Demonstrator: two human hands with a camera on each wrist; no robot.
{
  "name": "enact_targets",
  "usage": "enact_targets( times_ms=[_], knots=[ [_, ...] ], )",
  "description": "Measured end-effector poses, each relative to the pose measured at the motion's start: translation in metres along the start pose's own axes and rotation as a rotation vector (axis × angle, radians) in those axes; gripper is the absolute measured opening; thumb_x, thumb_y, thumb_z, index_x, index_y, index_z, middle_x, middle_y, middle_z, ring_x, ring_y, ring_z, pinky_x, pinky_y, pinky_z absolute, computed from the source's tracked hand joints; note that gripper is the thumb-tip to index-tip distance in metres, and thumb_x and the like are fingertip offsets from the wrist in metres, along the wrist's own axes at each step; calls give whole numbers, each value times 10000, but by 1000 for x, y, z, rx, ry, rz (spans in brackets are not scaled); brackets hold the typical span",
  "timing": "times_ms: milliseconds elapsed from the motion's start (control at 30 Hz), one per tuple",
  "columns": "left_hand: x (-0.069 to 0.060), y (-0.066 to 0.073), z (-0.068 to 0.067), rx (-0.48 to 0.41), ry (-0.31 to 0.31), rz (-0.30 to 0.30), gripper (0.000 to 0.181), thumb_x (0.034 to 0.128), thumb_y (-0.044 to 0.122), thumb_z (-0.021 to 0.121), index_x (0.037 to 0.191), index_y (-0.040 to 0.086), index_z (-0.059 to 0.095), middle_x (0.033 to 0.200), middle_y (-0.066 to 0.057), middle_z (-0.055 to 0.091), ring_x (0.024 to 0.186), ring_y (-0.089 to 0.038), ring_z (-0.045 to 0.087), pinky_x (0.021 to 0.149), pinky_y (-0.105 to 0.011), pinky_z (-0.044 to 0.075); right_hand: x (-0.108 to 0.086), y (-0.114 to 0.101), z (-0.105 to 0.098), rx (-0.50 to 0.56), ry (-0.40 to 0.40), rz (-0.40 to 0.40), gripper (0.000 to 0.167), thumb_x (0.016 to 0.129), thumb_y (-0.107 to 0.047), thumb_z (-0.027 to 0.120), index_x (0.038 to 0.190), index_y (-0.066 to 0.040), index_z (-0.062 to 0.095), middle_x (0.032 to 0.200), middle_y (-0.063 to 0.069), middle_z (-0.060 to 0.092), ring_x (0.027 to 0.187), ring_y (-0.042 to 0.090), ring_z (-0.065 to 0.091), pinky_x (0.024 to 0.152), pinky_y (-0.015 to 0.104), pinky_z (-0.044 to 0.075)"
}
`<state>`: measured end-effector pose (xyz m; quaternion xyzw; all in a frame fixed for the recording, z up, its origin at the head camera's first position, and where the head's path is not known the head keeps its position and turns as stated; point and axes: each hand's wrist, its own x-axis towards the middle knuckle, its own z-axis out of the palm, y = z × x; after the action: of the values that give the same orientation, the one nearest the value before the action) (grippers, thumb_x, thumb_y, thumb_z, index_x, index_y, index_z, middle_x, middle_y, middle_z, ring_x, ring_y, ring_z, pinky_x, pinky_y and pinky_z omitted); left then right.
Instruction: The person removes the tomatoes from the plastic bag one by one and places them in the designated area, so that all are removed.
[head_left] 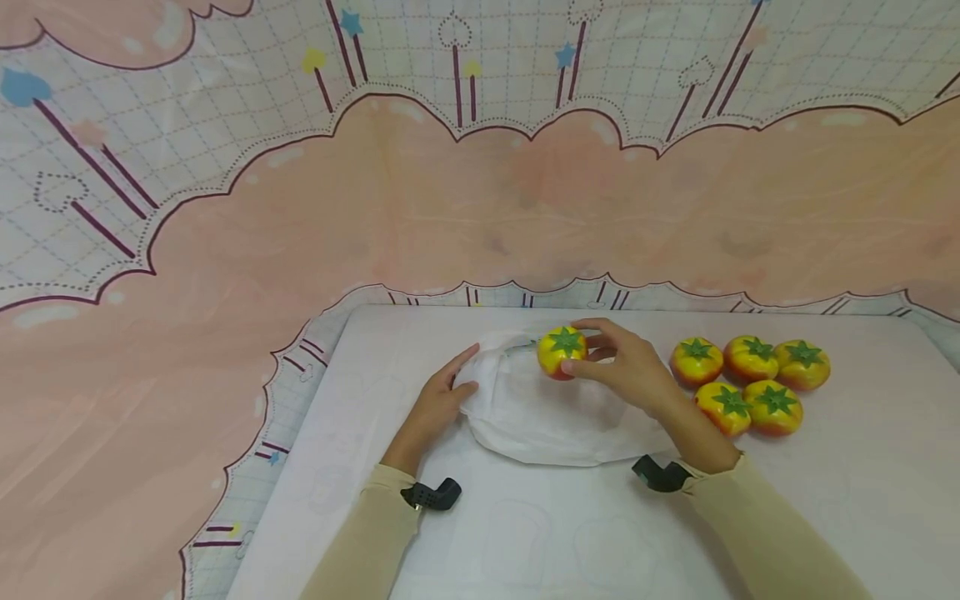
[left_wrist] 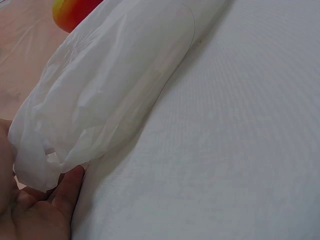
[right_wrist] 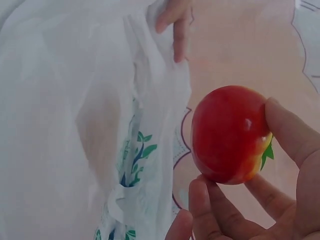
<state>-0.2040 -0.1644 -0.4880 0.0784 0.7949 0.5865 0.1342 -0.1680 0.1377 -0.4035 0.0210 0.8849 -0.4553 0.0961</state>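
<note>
A toy tomato [head_left: 561, 352], yellow-orange on top with a green star-shaped calyx, is pinched between the thumb and fingers of my right hand [head_left: 630, 371]. Its glossy red underside [right_wrist: 225, 135] shows in the right wrist view. Beneath it a white plastic bag [head_left: 551, 429] lies flattened on the table. Green leaf print [right_wrist: 142, 150] marks the bag near its edge. My left hand [head_left: 435, 412] holds the bag's left end between thumb and fingers. In the left wrist view the crumpled plastic [left_wrist: 100, 95] partly covers those fingers.
Several more toy tomatoes [head_left: 772, 408] sit in two rows to the right of the bag. The white table [head_left: 540, 533] extends around everything. Behind and left of it hangs a pink and white patterned cloth [head_left: 480, 200]. Each wrist wears a black device [head_left: 660, 473].
</note>
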Motion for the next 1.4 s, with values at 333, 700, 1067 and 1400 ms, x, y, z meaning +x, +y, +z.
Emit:
enact_targets(
  times_ms=[333, 700, 1067, 1400],
  knots=[
    [0, 0, 1, -1, 5, 1, 589, 1017, 111, 575, 1523, 391, 464, 1666, 51, 323, 1567, -199, 246, 1284, -461, 227, -12, 9, -15, -27, 27, -14, 765, 831, -591, 766, 1485, -314, 482, 1411, 105, 612, 1266, 315, 587, 1026, 550, 539],
    [-1, 2, 1, -2, 5, 0, 593, 1016, 107, 575, 1529, 381, 458, 1665, 39, 327, 1564, -224, 261, 1281, -484, 227, -26, 14, -34, -14, 32, -18, 817, 831, -597, 762, 1522, -286, 457, 1435, 146, 583, 1282, 342, 570, 1019, 593, 531],
    [1, 1, 1, 4, 7, -13, 585, 1019, 124, 572, 1517, 410, 464, 1663, 66, 327, 1565, -198, 256, 1282, -467, 233, -38, 26, -59, -74, 47, 20, 898, 795, -685, 735, 1550, -329, 404, 1471, 135, 567, 1318, 366, 562, 984, 595, 553],
    [1, 1, 1, 11, 8, -26, 583, 1022, 137, 574, 1512, 430, 461, 1665, 78, 319, 1566, -188, 249, 1283, -455, 234, -46, 38, -75, -63, 48, 19, 871, 843, -642, 719, 1572, -302, 384, 1518, 201, 508, 1341, 410, 521, 940, 560, 587]
  ],
)
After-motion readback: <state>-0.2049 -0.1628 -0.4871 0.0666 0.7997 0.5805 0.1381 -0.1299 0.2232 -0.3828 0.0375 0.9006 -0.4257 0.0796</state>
